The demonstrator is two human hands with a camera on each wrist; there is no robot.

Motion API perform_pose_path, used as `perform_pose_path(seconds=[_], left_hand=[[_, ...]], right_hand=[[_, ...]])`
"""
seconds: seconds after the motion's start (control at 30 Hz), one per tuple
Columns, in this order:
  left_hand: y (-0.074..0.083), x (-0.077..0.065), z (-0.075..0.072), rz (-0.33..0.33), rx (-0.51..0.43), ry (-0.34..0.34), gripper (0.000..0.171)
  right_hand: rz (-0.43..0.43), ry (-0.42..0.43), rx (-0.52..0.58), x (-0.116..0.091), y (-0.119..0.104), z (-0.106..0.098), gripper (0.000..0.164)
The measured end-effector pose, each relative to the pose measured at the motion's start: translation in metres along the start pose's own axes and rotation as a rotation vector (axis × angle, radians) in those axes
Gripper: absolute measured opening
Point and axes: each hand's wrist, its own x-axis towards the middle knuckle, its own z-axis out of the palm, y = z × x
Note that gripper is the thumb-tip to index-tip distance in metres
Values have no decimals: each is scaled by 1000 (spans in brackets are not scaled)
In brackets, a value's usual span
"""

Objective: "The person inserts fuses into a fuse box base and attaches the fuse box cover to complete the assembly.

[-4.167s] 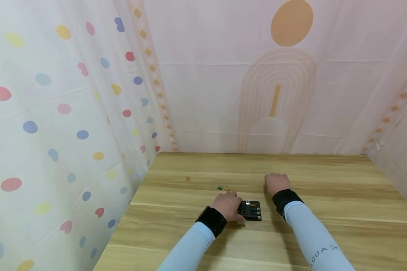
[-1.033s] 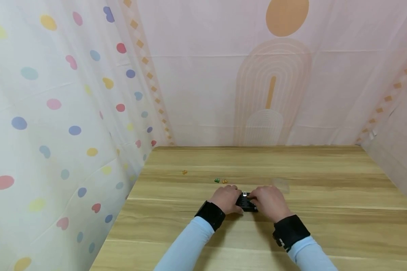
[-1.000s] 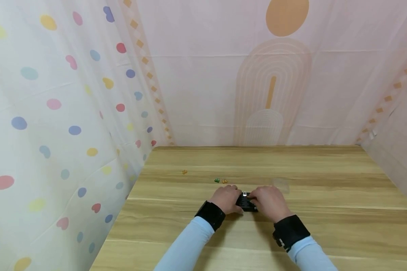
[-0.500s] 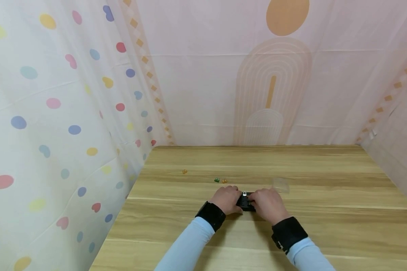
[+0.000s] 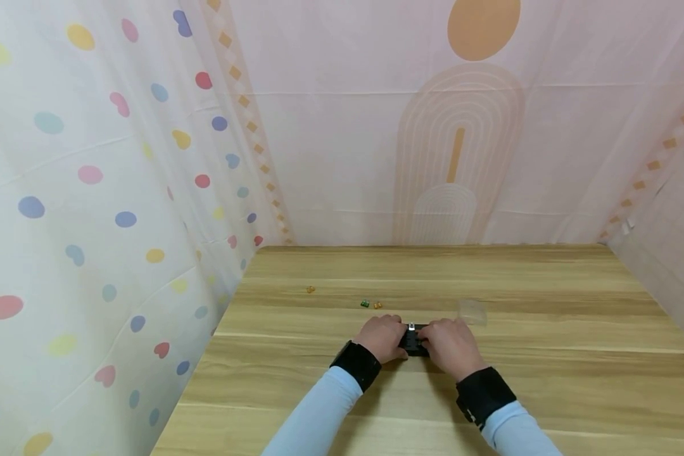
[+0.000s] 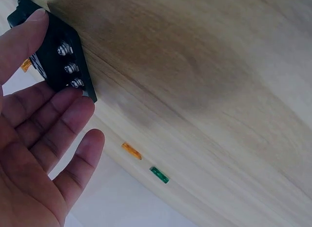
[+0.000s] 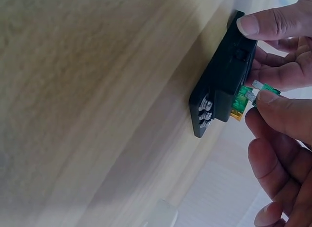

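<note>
While the wooden table (image 5: 576,354) spread beneath us, our left hand (image 5: 382,339) gripped the left side of the black fuse block (image 5: 411,345) between thumb and fingers, and our right hand (image 5: 452,347) covered its right side. Beyond, to the right, lay a clear piece (image 5: 472,312). Right thumb and finger pinched a green fuse (image 7: 271,89), prongs toward the block. Far left lay a loose green fuse (image 5: 365,303) and two orange fuses (image 5: 378,305). We judged that a skewed push could bend the prongs, or a slack left grip let the block slide.
</note>
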Motion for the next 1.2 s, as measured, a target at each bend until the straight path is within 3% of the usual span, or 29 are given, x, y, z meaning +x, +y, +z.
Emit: perform_pose_path(seconds=[0.47,0.83,1.2], left_hand=[[1,2,1,17,66,33,40],[3,1,-2,5,66,25,39],[5,2,0,-9,95,13,40]], right_hand=[[-8,40,7,-2,0,7,12],[5,10,6,-1,1,15,13],[-31,19,-77,-1,-1,11,19]])
